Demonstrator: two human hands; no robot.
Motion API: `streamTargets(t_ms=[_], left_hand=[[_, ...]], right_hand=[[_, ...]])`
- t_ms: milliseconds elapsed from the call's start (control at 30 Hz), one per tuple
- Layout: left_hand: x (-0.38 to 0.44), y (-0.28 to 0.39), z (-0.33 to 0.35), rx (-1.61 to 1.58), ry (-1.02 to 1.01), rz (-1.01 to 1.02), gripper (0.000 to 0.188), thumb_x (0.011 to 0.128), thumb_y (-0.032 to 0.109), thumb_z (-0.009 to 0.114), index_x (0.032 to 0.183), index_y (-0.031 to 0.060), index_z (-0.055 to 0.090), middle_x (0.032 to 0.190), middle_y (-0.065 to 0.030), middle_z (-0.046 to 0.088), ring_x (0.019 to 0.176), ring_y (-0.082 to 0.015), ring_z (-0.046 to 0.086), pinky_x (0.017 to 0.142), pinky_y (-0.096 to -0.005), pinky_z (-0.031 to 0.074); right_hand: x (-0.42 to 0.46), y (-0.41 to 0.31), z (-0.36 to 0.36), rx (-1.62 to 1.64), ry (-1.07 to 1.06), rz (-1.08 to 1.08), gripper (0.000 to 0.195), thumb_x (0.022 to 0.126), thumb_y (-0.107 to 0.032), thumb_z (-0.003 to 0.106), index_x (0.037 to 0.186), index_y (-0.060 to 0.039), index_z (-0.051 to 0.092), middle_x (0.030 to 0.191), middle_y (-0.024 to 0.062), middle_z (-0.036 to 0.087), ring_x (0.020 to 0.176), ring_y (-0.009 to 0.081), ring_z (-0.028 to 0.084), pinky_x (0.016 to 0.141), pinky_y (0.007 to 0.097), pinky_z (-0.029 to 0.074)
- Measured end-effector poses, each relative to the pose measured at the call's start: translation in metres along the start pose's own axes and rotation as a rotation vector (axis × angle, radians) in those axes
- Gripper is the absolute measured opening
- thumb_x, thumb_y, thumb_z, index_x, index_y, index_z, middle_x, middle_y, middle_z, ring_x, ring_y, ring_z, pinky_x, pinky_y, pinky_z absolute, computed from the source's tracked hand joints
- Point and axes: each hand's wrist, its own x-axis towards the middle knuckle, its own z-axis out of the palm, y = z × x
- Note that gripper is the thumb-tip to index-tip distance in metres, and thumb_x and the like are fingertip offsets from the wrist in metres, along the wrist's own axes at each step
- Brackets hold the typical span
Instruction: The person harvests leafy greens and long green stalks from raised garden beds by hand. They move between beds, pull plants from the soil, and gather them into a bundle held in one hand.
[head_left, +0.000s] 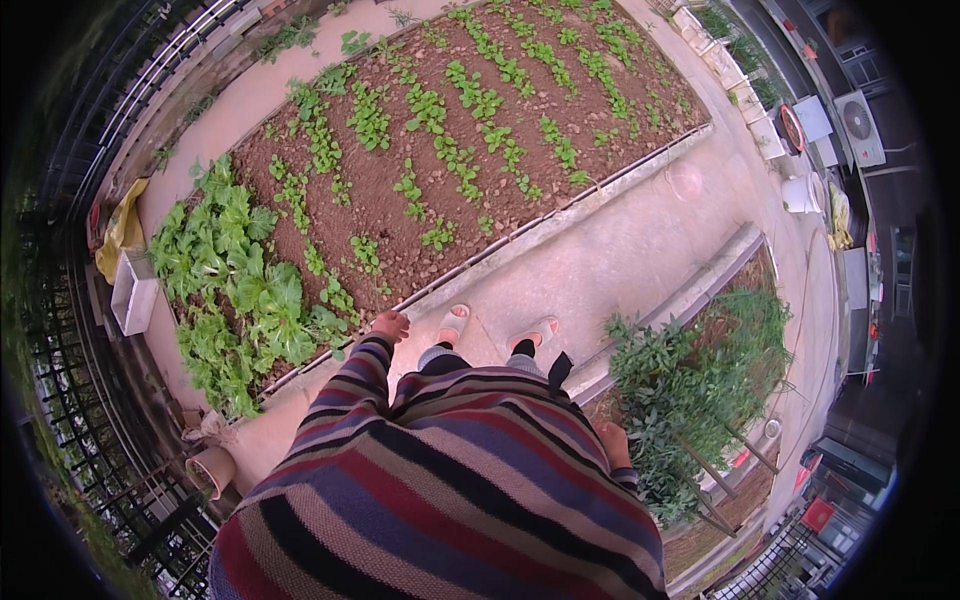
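Observation:
My left hand (391, 325) hangs at my side with its fingers curled, above the edging of a soil bed (420, 247). Nothing shows sticking out of it, but its palm is hidden. Leafy greens (274, 307) with broad leaves grow just left of that hand. My right hand (613, 442) hangs low beside my striped sweater, partly covered by it, near a bushy green plant (652, 420); its fingers are hard to make out. Rows of small seedlings (457, 161) run across the brown soil ahead. Both my feet, in light sandals (454, 321), stand on the concrete path.
The concrete path (585, 262) runs between the large bed and a second raised bed with a stone curb (705, 274). A white foam box (135, 292) and a plant pot (211, 472) stand left, by a metal fence (82, 420). A white bucket (802, 193) stands far right.

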Motion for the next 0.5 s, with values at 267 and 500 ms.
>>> streamTargets(t_ms=[267, 500], left_hand=[[0.007, 0.003, -0.002, 0.07, 0.021, 0.017, 0.03, 0.094, 0.029, 0.051, 0.094, 0.0018, 0.064, 0.082, -0.0101, 0.068, 0.068, -0.0211, 0.066, 0.058, -0.0336, 0.053], [0.007, 0.008, -0.005, 0.089, 0.031, 0.022, 0.03, 0.093, 0.03, 0.052, 0.095, 0.0029, 0.064, 0.08, -0.0089, 0.068, 0.065, -0.0194, 0.066, 0.057, -0.0327, 0.053]], right_hand=[[-0.01, 0.045, 0.017, 0.319, 0.025, 0.195, 0.017, 0.084, -0.013, 0.057, 0.089, -0.0006, 0.068, 0.076, 0.013, 0.068, 0.064, 0.0191, 0.067, 0.06, 0.0279, 0.055], [0.01, 0.043, 0.02, 0.7, 0.25, 0.284, 0.022, 0.087, -0.014, 0.054, 0.104, -0.0005, 0.062, 0.083, 0.0113, 0.067, 0.063, 0.0171, 0.067, 0.055, 0.0258, 0.052]])
